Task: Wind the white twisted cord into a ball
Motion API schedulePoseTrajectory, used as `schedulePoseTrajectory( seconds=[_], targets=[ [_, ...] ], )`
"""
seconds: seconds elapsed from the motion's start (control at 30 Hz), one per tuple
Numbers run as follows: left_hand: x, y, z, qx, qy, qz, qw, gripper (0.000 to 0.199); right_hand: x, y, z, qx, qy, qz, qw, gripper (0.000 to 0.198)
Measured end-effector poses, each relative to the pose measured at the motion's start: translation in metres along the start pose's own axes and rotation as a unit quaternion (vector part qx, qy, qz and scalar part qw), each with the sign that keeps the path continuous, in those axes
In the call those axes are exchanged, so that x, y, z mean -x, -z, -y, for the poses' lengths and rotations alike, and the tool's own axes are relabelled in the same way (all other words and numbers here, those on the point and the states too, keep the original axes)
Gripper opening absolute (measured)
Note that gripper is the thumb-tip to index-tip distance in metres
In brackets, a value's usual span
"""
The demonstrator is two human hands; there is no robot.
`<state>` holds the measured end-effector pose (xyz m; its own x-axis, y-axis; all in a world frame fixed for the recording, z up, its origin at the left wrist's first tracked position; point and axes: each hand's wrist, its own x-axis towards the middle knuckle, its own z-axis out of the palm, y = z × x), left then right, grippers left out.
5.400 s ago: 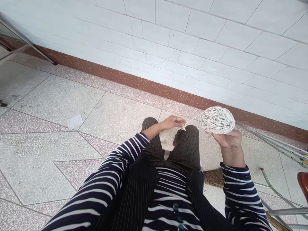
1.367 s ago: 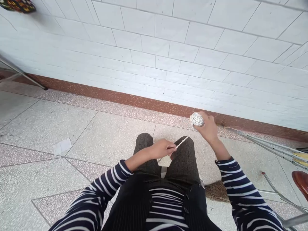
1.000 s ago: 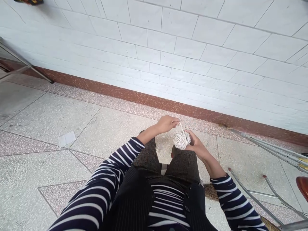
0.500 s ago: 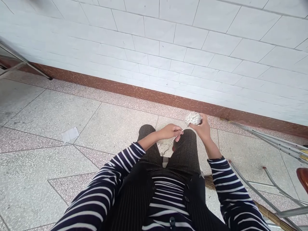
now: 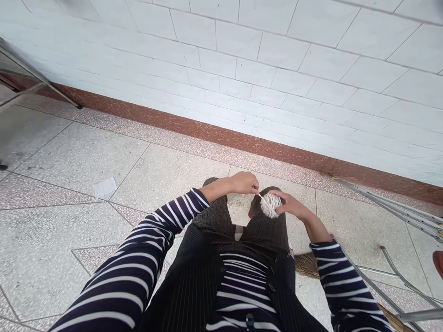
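Note:
A ball of white string (image 5: 270,205) rests over my right knee, gripped from its right side by my right hand (image 5: 288,204), whose thumb and fingers curve around it. From the ball a short, taut strand (image 5: 262,198) runs up and left to my left hand (image 5: 245,183). That hand is closed, pinching the strand between thumb and fingers above the gap between my knees. My dark trousers (image 5: 221,216) lie beneath both hands.
Ahead is a white tiled wall (image 5: 242,69) with a reddish-brown skirting (image 5: 194,129). A white paper (image 5: 105,187) lies on the left floor. To the right are a broom (image 5: 306,264), metal tubing (image 5: 391,260) and crutch-like metal poles (image 5: 391,198). A metal stand leg (image 5: 62,92) stands left.
My right hand has brought the string ball down and nearer me, turning it. My left hand has risen slightly, and the strand between the hands now shows pulled straight.

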<state>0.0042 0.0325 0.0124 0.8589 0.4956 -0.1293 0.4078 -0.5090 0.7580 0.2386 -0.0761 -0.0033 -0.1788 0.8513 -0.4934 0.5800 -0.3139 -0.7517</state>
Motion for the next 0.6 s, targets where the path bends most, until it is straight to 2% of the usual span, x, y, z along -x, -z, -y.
schedulePoseTrajectory(
  seconds=[0.07,0.13,0.23,0.3,0.37,0.47,0.6],
  targets=[
    [0.0,0.002,0.004,-0.015,-0.038,-0.018,0.999,0.02,0.007,-0.004,-0.003,-0.126,0.007,0.105,0.986,0.072],
    [0.0,0.0,0.008,-0.028,-0.064,-0.035,0.997,0.018,0.015,-0.01,-0.002,-0.221,0.029,0.143,0.964,0.073],
    [0.002,-0.007,0.018,0.017,-0.043,-0.037,0.998,0.022,0.028,-0.019,0.004,-0.324,0.079,0.082,0.939,0.081],
    [0.005,-0.014,0.025,0.11,-0.02,-0.034,0.993,0.024,0.035,-0.022,0.009,-0.369,0.102,0.028,0.924,0.092],
    [0.009,-0.021,0.03,0.213,-0.006,-0.032,0.977,0.022,0.041,-0.022,0.012,-0.391,0.114,0.0,0.913,0.099],
    [0.015,-0.032,0.031,0.305,0.026,-0.026,0.952,0.016,0.043,-0.019,0.016,-0.398,0.12,-0.01,0.909,0.091],
    [0.018,-0.042,0.028,0.336,0.057,-0.04,0.939,0.019,0.039,-0.016,0.015,-0.422,0.119,-0.044,0.898,0.077]
  ],
)
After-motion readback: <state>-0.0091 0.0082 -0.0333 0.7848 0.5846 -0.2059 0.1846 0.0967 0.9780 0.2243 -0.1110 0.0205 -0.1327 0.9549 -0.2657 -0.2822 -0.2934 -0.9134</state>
